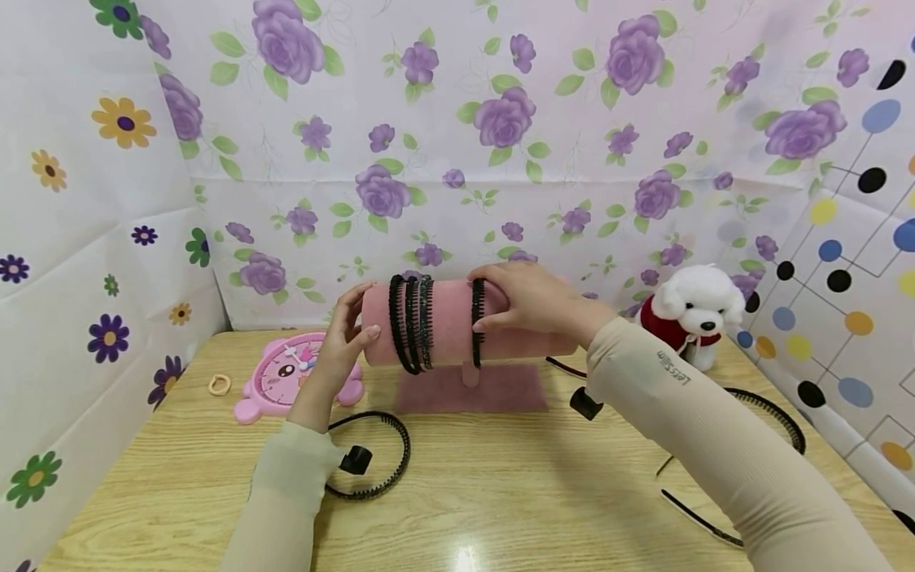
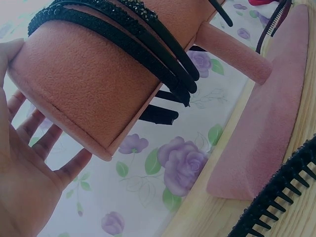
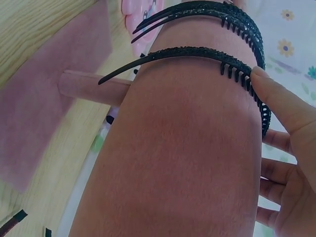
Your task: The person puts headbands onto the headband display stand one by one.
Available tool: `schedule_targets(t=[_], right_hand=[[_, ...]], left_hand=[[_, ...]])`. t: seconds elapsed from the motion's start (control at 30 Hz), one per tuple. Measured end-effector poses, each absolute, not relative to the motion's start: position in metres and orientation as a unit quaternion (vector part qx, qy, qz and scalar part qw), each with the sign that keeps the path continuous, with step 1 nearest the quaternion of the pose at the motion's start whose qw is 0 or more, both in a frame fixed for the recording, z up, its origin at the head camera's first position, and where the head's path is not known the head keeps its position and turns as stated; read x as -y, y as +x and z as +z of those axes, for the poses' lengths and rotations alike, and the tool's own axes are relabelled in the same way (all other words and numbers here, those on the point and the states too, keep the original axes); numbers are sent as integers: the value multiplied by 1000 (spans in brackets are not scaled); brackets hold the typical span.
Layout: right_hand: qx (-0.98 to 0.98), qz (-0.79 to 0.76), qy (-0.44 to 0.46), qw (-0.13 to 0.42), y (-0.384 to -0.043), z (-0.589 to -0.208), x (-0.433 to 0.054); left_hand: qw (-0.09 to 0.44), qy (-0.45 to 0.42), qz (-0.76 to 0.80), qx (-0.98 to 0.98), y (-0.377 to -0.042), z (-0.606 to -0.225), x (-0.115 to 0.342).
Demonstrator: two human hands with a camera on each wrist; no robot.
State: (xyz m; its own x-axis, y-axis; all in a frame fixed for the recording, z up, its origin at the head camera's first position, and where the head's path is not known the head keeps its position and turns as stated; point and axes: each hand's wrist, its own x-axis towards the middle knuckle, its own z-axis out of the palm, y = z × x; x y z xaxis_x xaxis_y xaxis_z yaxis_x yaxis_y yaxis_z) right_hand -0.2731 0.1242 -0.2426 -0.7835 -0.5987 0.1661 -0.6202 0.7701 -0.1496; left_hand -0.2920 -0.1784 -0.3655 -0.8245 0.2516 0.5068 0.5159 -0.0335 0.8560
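A pink plush headband stand (image 1: 452, 327) has a horizontal roll on a post and flat base. My left hand (image 1: 334, 353) grips the roll's left end, thumb in front and fingers behind. Several black headbands (image 1: 395, 326) sit close together near that end, some with sparkly stones (image 2: 143, 10). Further right, a single black toothed headband (image 1: 476, 330) arches over the roll. My right hand (image 1: 536, 302) holds this one, its thumb on the band in the right wrist view and its fingers behind the roll. The stand's base (image 2: 266, 133) rests on the table.
A black toothed headband (image 1: 409, 453) lies on the table at front left, more headbands (image 1: 786, 417) at right. Behind the left arm is a pink clock (image 1: 268, 385) beside a small beige ring (image 1: 219, 385). A white plush dog (image 1: 696, 298) sits at back right.
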Motion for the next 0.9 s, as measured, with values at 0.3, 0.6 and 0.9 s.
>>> schedule_targets(t=[0.3, 0.6, 0.9], right_hand=[[938, 111, 326, 41, -272, -241, -113], [935, 122, 330, 37, -272, -241, -105], [931, 119, 340, 49, -275, -245, -96]], left_hand=[[100, -282, -662, 687, -293, -365, 179], [101, -283, -657, 691, -294, -364, 179], [101, -280, -662, 688, -293, -366, 179]])
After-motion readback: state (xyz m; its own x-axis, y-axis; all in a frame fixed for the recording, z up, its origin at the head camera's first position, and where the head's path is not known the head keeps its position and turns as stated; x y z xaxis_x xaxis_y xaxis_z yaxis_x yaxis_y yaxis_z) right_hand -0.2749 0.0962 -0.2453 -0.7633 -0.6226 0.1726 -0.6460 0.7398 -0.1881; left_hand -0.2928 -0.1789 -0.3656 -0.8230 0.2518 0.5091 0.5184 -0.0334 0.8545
